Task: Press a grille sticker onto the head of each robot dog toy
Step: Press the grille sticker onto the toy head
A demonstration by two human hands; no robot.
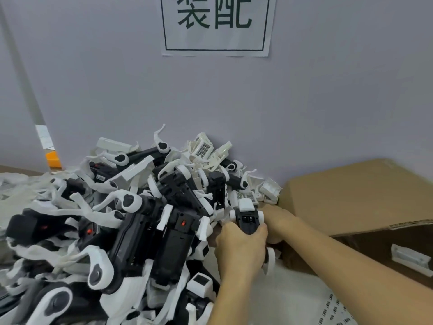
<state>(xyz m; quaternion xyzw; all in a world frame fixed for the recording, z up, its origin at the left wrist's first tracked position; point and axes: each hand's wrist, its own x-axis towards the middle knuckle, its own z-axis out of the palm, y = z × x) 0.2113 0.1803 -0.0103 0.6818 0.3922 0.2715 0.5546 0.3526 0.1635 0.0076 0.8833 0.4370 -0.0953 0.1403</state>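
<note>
A black-and-white plastic robot dog toy lies belly-up at the near right edge of the heap, its white head pointing far. The left hand clasps its black body from the near side; the right hand touches its right flank, grip unclear. The big pile of matching toys, too tangled to count, fills the left. One brown cardboard box stands right, holding a white part.

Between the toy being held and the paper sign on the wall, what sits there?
In the head view, above the held robot dog toy come piled toys, then sticker-bearing white heads against the wall; beyond them bare wall reaches the sign.
</note>
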